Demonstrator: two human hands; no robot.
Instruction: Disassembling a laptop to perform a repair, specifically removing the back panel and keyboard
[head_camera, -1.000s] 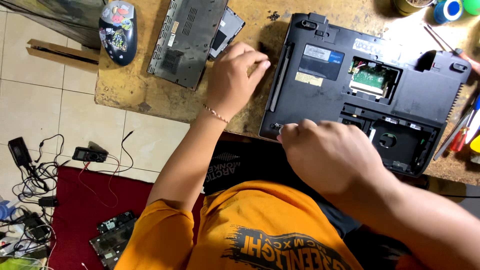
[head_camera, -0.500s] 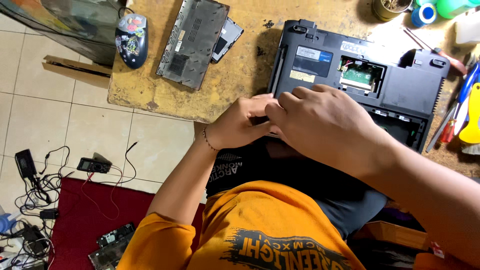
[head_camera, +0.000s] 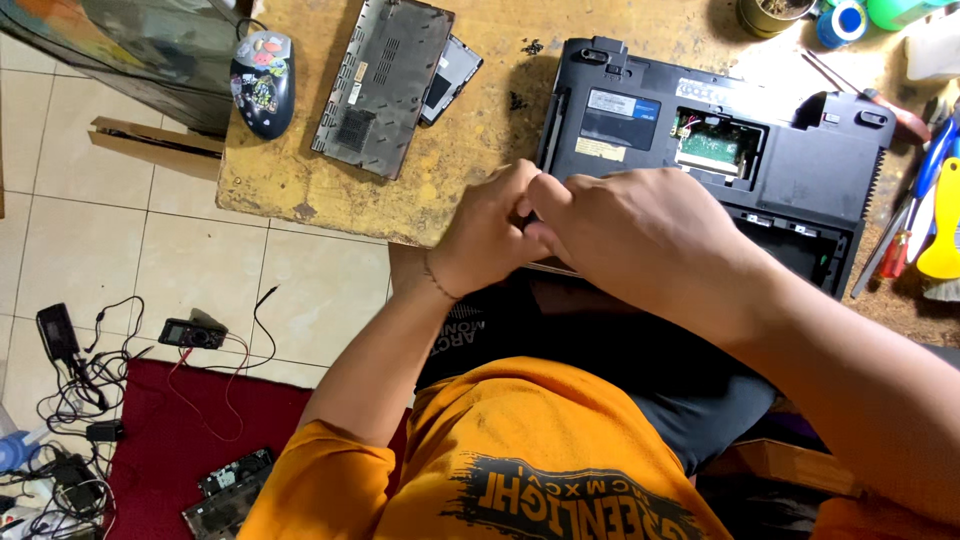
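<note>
Two bare hands meet at the near left corner of an upturned black plastic laptop base (head_camera: 800, 180), centre frame, on a worn yellow wooden table (head_camera: 300, 180). The right hand (head_camera: 650, 235) overlaps the left hand (head_camera: 490, 240); whether either grips anything cannot be told. A detached grey bottom cover (head_camera: 385, 85) lies upper left. Hard prying could likely crack the casing or jolt the exposed green circuit board (head_camera: 712, 145).

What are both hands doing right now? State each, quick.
Left hand: fingers curled at the near left edge of the upturned laptop; a grip cannot be told.
Right hand: over the same edge, touching the left hand; contents hidden.
</note>
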